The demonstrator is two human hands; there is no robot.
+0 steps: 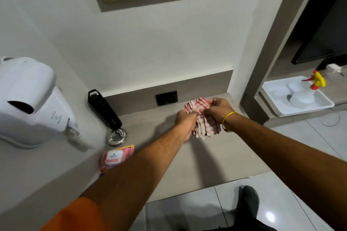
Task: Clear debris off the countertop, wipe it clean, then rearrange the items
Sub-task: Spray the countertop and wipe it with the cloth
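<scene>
Red-and-white checked cloth is bunched up between both hands, held just above the far right part of the countertop. Only one view to go on, the head cam looking down. Left hand is clenched around the near-left side of the cloth, right hand grips the far-right side with fingers curled into the fabric, and there's a yellow band on that wrist. Loose end of the cloth hangs down below the fists, can't really tell if it touches the surface.

Over on the left side of the counter: a black bottle leaning against the side wall in the corner, a shiny metal ring thing just in front of it, and a pink wipes packet nearer the front edge, partly hidden by the left forearm. White dispenser is mounted on the left wall. Black socket plate sits in the back panel, just behind the hands.

Off to the right, on a separate lower ledge, a white tray with white containers and a yellow-and-red spray nozzle.
</scene>
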